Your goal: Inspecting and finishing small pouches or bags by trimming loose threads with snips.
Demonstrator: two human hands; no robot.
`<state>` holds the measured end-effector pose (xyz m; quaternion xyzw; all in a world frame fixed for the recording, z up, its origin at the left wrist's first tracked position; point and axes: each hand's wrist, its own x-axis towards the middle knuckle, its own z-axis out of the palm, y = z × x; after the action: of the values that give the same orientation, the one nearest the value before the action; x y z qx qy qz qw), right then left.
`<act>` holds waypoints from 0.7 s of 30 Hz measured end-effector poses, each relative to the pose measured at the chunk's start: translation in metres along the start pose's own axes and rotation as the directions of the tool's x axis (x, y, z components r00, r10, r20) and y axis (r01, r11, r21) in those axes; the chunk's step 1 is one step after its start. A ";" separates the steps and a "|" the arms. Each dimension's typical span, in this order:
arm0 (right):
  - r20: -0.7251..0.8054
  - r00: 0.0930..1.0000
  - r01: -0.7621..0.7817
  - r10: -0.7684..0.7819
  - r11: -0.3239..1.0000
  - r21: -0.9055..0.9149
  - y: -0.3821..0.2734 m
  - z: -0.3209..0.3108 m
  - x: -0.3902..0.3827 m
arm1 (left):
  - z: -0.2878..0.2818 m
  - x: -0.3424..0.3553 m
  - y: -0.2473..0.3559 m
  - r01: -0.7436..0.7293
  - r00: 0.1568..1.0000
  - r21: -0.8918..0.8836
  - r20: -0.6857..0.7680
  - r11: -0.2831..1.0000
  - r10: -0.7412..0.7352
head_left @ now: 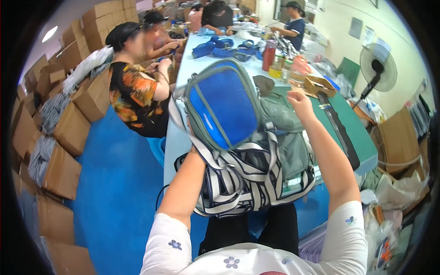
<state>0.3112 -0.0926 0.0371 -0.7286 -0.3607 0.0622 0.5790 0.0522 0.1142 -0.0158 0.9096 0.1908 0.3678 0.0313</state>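
Wide head cam looks dn/fwd over table.

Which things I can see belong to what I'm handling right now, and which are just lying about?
Apparently part of the job:
Blue-and-grey bag, your left forearm reaching behind it
White-and-navy straps in the pile below it
Grey-green fabric, below your raised right hand

Apparently just around:
Red bottle
Jar with yellow contents
Small cardboard box
Standing fan

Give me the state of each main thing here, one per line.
Blue-and-gray bag: tilted; zipper state unclear
Black-and-white straps: bunched in loops
Right hand: raised, fingers curled
Red bottle: upright
Small cardboard box: open
Fan: upright; cannot tell if running
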 end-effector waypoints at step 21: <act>0.126 0.991 -0.039 -0.040 0.825 0.564 -0.078 0.032 0.050 | -0.046 -0.046 0.055 -0.263 0.839 -0.600 -0.529 0.755 -0.128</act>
<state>0.2968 -0.0317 0.1123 -0.5189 -0.3640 0.2140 0.7433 0.0085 0.0427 -0.0019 0.7057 0.0170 0.6521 0.2766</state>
